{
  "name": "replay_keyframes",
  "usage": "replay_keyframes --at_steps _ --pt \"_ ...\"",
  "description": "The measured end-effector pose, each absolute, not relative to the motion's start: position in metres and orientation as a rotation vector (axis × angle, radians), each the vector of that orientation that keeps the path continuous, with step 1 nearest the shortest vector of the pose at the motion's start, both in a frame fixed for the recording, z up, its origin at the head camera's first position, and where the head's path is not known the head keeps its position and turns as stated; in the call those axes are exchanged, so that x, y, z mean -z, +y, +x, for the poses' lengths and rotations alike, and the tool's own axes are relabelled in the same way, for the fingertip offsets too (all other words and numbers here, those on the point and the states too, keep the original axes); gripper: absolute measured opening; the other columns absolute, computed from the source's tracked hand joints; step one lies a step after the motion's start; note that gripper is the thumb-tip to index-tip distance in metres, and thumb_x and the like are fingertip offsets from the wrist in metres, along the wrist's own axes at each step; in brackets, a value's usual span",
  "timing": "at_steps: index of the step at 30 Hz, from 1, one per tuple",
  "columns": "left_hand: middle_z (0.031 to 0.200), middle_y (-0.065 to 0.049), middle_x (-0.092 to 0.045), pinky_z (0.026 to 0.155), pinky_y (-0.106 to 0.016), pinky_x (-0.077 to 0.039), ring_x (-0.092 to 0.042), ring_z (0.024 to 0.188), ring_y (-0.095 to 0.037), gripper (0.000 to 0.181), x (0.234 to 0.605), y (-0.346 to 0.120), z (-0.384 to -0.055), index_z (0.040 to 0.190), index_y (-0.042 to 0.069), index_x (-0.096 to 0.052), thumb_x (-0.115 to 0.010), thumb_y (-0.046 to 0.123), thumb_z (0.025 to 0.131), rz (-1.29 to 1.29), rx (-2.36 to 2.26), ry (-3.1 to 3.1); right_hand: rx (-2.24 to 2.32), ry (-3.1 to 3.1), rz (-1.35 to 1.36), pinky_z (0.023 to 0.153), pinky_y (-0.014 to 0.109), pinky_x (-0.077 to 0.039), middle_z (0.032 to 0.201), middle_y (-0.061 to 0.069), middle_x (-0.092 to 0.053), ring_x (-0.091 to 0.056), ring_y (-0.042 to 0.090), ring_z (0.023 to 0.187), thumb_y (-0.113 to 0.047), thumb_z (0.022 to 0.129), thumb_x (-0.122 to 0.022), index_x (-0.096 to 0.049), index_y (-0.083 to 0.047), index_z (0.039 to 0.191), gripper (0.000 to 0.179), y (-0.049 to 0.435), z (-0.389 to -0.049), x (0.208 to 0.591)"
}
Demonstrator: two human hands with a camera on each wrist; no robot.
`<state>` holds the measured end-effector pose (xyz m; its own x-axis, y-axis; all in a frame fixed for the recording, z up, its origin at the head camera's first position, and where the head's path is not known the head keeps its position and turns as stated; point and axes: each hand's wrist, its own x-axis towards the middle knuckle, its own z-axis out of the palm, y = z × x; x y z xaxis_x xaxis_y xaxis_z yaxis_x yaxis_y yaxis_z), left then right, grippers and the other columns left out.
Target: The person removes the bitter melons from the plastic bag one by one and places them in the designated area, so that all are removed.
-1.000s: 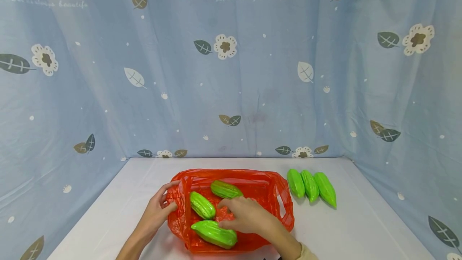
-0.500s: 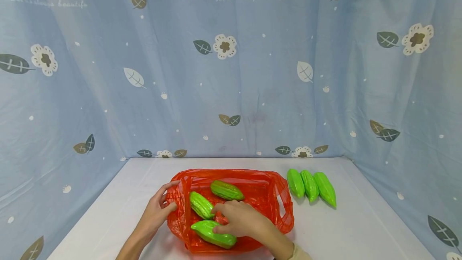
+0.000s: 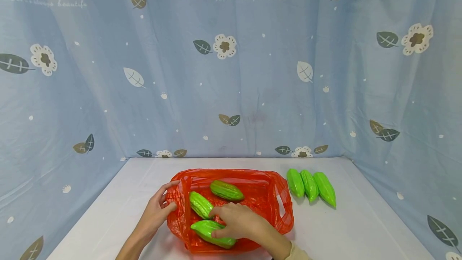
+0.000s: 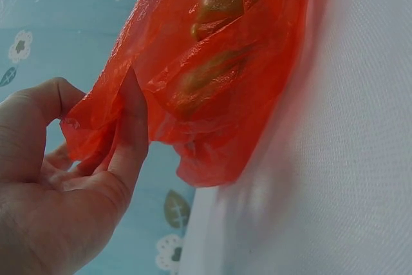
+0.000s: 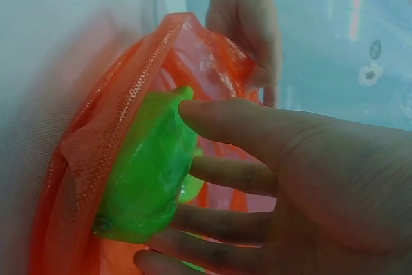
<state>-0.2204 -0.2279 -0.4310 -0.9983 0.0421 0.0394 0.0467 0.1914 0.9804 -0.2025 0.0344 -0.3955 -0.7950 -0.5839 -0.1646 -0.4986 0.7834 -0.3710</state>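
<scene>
A red plastic bag (image 3: 258, 196) lies with its mouth spread wide on the white table. My left hand (image 3: 153, 214) pinches the bag's left edge; the left wrist view shows the thin film (image 4: 96, 123) between thumb and fingers. Inside are three green ridged bitter melons: a darker one (image 3: 226, 190) at the back, a bright one (image 3: 199, 204) at the left, and a smooth-sided one (image 3: 207, 232) in front. My right hand (image 3: 243, 224) reaches over the front melon. In the right wrist view, its thumb is at this melon's (image 5: 151, 165) tip, with the fingers spread and nearly straight.
Three more bright green melons (image 3: 309, 185) lie side by side on the white table (image 3: 346, 232), to the right of the bag. The bag's right handle loop (image 3: 287, 202) lies near them. A blue patterned curtain (image 3: 252, 83) surrounds the table at the back and sides.
My right hand has moved slightly left and toward me, bringing its fingers over the left and front melons. The left hand, bag and melons have stayed in place.
</scene>
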Motion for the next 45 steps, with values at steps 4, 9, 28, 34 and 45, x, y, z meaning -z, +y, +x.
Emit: replay_keyframes --at_steps 4,9,28,34,45 --pt "0.137 -0.021 -0.052 0.077 -0.032 -0.06 -0.064 0.1 -0.022 0.062 0.4314 -0.2281 -0.22 0.142 0.02 -0.045 -0.053 -0.006 0.085 -0.101 1.993 -2.415 0.445 2.703 -0.846 0.087 0.033 -0.054 0.103 -0.017 -0.063 -0.052 0.002 0.089 -0.047 0.081 -0.074 -0.063 -0.036 0.123 0.044 0.0337 -0.2024 0.3974" --pt "0.136 -0.021 -0.053 0.076 -0.032 -0.06 -0.065 0.099 -0.02 0.064 0.4319 -0.228 -0.2198 0.142 0.02 -0.045 -0.053 -0.006 0.084 -0.111 1.989 -2.412 0.466 2.685 -0.842 0.084 0.031 -0.054 0.1 -0.018 -0.061 -0.051 0.001 0.086 -0.046 0.081 -0.076 -0.063 -0.035 0.123 0.046 0.0329 -0.2023 0.3989" --pt "0.136 -0.022 -0.054 0.077 -0.03 -0.059 -0.065 0.101 -0.019 0.064 0.4323 -0.2285 -0.222 0.142 0.02 -0.045 -0.054 -0.006 0.083 -0.128 1.983 -2.413 0.488 2.655 -0.833 0.076 0.025 -0.049 0.089 -0.016 -0.056 -0.049 0.003 0.081 -0.045 0.08 -0.076 -0.062 -0.035 0.122 0.045 0.0319 -0.2032 0.3991" --pt "0.137 -0.022 -0.053 0.077 -0.031 -0.059 -0.065 0.102 -0.02 0.064 0.4323 -0.2284 -0.2214 0.142 0.02 -0.045 -0.054 -0.005 0.084 -0.127 1.994 -2.412 0.494 2.651 -0.822 0.074 0.024 -0.049 0.088 -0.016 -0.056 -0.05 0.003 0.08 -0.044 0.081 -0.076 -0.062 -0.035 0.122 0.044 0.0317 -0.2028 0.3993" --pt "0.138 -0.021 -0.052 0.076 -0.033 -0.06 -0.064 0.1 -0.021 0.063 0.4309 -0.2287 -0.2201 0.143 0.021 -0.044 -0.053 -0.004 0.086 -0.105 2.027 -2.404 0.543 2.654 -0.855 0.07 0.021 -0.046 0.087 -0.017 -0.056 -0.05 0.002 0.077 -0.04 0.082 -0.076 -0.063 -0.033 0.124 0.044 0.0368 -0.1998 0.3977"
